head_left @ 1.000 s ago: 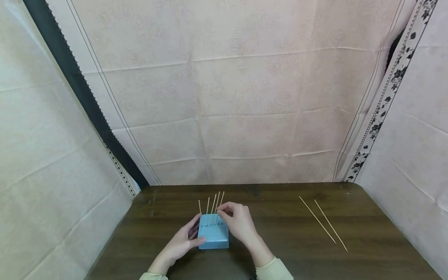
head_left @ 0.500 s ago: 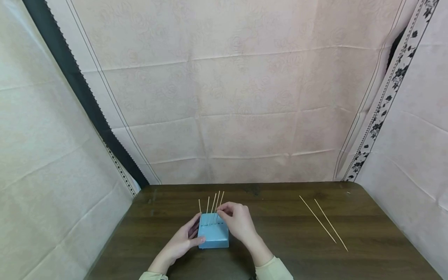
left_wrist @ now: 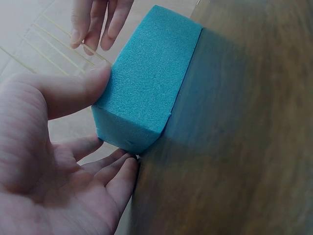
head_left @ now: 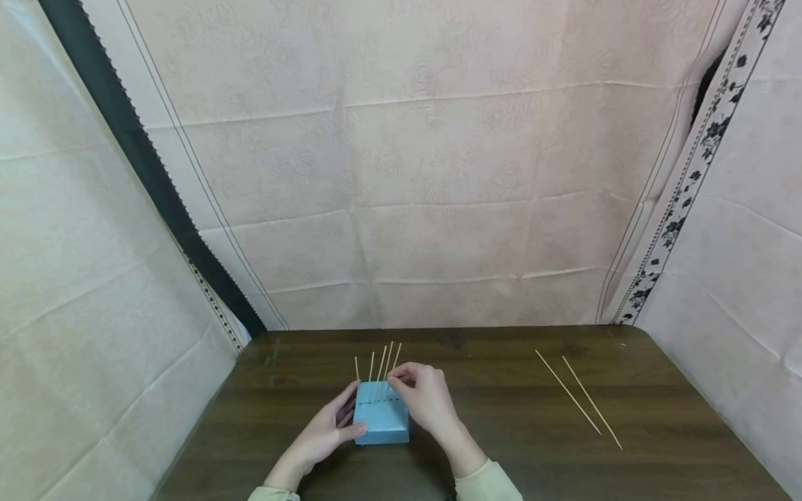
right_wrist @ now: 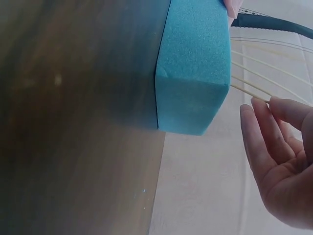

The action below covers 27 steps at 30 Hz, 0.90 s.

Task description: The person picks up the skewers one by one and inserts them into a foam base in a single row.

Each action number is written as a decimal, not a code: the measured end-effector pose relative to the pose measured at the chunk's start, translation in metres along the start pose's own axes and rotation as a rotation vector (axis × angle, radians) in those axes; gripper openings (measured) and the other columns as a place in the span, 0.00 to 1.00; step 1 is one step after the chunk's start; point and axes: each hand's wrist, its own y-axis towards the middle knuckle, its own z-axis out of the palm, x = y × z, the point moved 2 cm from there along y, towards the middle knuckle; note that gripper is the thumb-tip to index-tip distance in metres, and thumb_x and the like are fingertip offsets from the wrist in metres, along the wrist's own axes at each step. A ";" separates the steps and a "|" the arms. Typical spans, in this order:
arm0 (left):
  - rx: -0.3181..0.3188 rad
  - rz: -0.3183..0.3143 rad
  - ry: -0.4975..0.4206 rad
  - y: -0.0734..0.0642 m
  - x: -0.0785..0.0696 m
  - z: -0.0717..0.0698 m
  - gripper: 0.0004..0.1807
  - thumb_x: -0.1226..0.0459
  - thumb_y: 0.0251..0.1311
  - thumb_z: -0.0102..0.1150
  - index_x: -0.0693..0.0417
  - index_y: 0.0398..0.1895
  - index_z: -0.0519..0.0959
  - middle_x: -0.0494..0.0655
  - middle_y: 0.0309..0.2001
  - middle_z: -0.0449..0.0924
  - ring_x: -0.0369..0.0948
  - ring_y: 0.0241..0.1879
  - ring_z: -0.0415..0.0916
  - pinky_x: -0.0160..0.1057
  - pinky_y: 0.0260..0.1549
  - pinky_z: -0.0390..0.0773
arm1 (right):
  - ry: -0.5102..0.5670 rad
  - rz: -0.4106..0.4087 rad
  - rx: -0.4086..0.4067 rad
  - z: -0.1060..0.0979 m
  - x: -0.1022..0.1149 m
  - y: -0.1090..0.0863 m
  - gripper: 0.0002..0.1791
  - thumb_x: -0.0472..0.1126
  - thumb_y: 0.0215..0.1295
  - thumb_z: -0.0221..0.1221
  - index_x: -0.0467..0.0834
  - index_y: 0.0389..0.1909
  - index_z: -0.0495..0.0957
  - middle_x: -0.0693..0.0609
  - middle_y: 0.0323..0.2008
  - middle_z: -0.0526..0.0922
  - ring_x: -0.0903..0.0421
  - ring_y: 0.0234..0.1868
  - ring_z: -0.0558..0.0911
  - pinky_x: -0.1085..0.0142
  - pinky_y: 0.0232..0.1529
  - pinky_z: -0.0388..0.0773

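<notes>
A light blue foam block (head_left: 383, 426) stands on the table with several thin wooden skewers upright in its top. My left hand (head_left: 322, 433) grips the block's left side, its thumb on the front face and its other fingers around the side. At the right end of the row, my right hand (head_left: 429, 400) pinches one skewer (head_left: 397, 357) between thumb and fingertips, just above the block. That skewer's lower end meets the foam top in the right wrist view, where the right hand (right_wrist: 283, 152) also shows. How deep it sits is hidden.
Two loose skewers, one on the left (head_left: 568, 392) and one on the right (head_left: 592, 402), lie side by side at the right of the dark wooden table (head_left: 501, 417). Pale patterned cloth (head_left: 438, 174) hangs behind the table and along both sides.
Almost nothing differs: both hands keep their hold, and the block with its skewers has shifted very slightly left.
</notes>
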 end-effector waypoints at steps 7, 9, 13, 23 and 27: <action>-0.002 -0.011 0.013 0.002 0.000 -0.001 0.53 0.62 0.68 0.72 0.64 0.86 0.48 0.68 0.84 0.47 0.63 0.82 0.47 0.59 0.77 0.57 | -0.012 -0.003 -0.019 0.002 0.002 0.000 0.03 0.38 0.73 0.70 0.45 0.42 0.91 0.56 0.35 0.90 0.63 0.32 0.85 0.66 0.39 0.88; -0.002 -0.011 0.015 0.002 0.000 0.000 0.53 0.62 0.68 0.72 0.64 0.86 0.48 0.68 0.84 0.47 0.63 0.82 0.47 0.59 0.77 0.57 | -0.016 -0.003 -0.022 0.003 0.002 0.000 0.03 0.38 0.73 0.70 0.45 0.42 0.91 0.56 0.35 0.90 0.63 0.32 0.85 0.66 0.39 0.88; 0.000 -0.008 0.016 0.002 -0.001 0.000 0.53 0.62 0.68 0.72 0.63 0.86 0.48 0.68 0.84 0.47 0.63 0.83 0.47 0.59 0.77 0.57 | -0.025 0.005 -0.026 0.003 0.000 0.001 0.03 0.39 0.73 0.70 0.46 0.42 0.91 0.56 0.35 0.90 0.63 0.32 0.85 0.67 0.40 0.88; -0.001 -0.007 0.022 0.002 0.001 0.000 0.53 0.62 0.68 0.72 0.64 0.86 0.48 0.69 0.84 0.47 0.63 0.82 0.47 0.58 0.77 0.58 | -0.029 -0.002 -0.027 0.003 0.001 0.000 0.02 0.38 0.73 0.70 0.46 0.41 0.91 0.57 0.35 0.90 0.64 0.32 0.85 0.67 0.40 0.88; -0.003 0.005 0.029 0.001 0.001 0.000 0.53 0.62 0.68 0.72 0.64 0.86 0.48 0.70 0.84 0.48 0.64 0.82 0.48 0.57 0.76 0.60 | -0.033 -0.001 -0.025 0.003 0.001 0.000 0.02 0.38 0.72 0.70 0.46 0.41 0.91 0.57 0.35 0.90 0.64 0.32 0.85 0.67 0.39 0.88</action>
